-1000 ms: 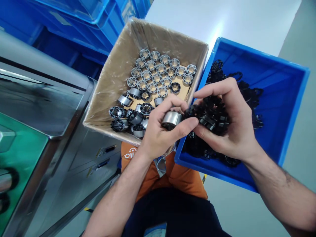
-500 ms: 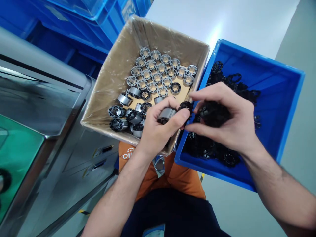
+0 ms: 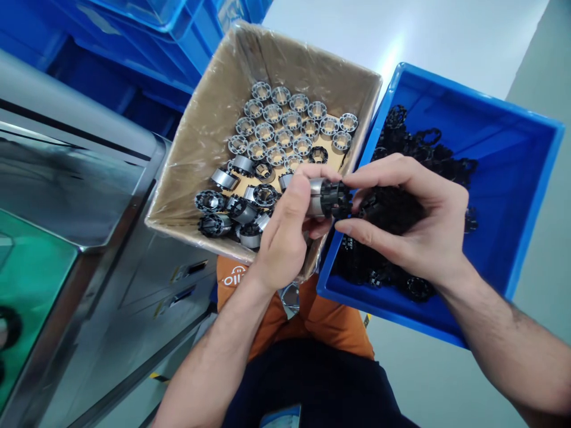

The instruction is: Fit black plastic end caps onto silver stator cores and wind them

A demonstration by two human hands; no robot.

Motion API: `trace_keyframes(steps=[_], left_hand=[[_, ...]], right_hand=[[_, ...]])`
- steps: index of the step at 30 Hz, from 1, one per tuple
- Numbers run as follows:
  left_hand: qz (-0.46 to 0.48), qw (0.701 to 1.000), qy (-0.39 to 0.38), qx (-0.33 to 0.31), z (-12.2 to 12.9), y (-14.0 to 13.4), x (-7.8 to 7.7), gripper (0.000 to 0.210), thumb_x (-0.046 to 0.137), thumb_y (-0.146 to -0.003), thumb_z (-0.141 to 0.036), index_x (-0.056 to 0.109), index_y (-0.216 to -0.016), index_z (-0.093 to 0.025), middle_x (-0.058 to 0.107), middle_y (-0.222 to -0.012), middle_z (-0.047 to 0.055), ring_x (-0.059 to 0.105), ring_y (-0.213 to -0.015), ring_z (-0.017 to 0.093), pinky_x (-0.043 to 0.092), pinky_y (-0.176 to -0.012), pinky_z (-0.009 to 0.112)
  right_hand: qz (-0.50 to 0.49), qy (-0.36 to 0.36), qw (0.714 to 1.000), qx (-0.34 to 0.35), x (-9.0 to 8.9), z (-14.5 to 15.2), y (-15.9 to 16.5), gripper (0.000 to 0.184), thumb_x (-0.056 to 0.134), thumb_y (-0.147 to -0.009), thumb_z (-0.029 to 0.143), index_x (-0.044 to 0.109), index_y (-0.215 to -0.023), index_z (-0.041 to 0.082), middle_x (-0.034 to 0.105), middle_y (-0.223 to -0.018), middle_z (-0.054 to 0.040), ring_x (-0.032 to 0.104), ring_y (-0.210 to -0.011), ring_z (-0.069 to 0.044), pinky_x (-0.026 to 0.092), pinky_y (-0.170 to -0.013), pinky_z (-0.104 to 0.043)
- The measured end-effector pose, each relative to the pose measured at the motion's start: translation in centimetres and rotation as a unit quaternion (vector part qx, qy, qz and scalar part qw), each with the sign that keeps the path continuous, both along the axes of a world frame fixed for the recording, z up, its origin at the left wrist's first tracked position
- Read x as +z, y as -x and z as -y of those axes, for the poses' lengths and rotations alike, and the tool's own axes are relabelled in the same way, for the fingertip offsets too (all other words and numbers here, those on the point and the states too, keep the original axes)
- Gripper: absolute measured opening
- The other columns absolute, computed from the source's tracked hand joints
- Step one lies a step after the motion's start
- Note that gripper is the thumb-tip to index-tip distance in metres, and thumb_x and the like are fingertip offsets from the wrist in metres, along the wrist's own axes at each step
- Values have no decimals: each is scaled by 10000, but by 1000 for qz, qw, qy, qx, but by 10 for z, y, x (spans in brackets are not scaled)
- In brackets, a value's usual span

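With our left fingers [image 3: 297, 191] we clasp a steel ring [image 3: 316, 198]; with our right fingers [image 3: 370, 235] we pinch the black ring [image 3: 338, 200] at its end, black parts [image 3: 397, 208] in that palm. Below, a box [image 3: 307, 53] of rings [image 3: 244, 164] stands beside a blue bin [image 3: 495, 139].

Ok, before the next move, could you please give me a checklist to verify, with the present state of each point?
1. Metal ring held by the left hand: ok.
2. Black toothed ring at the metal ring's right end: ok.
3. Both rings flush: not ok, the black one sticks out.
4. Metal ring's left end: cannot tell, hidden by the hand.
5. Other black parts held in the right hand: ok.
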State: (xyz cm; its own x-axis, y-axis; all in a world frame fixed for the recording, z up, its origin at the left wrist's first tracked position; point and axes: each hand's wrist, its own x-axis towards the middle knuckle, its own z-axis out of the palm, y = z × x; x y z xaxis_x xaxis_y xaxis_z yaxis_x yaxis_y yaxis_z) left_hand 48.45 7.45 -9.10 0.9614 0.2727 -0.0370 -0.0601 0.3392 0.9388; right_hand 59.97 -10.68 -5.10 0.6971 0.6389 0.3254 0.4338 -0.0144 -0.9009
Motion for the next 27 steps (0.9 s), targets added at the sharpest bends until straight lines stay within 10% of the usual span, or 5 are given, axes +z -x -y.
trace_keyframes(steps=[10, 27], left_hand=[[45, 996, -53, -52, -6, 3, -6, 490, 529, -1296, -692, 721, -1611, -370, 782, -1372, 70, 804, -1134, 285, 718, -952, 444], [16, 996, -59, -59, -6, 4, 0, 474, 549, -1285, -727, 727, -1500, -345, 753, -1286, 76, 760, -1083, 285, 675, -897, 460]], right_hand=[[18, -41, 999, 16, -9, -4, 2, 396, 1134, -952, 395, 932, -1289, 340, 935, -1206, -23, 907, -1071, -294, 787, -1030, -516], [10, -19, 999, 26, 2, -2, 2, 422, 1149, -908, 235, 900, -1234, 332, 908, -1140, 0, 885, -996, -261, 785, -953, -477]])
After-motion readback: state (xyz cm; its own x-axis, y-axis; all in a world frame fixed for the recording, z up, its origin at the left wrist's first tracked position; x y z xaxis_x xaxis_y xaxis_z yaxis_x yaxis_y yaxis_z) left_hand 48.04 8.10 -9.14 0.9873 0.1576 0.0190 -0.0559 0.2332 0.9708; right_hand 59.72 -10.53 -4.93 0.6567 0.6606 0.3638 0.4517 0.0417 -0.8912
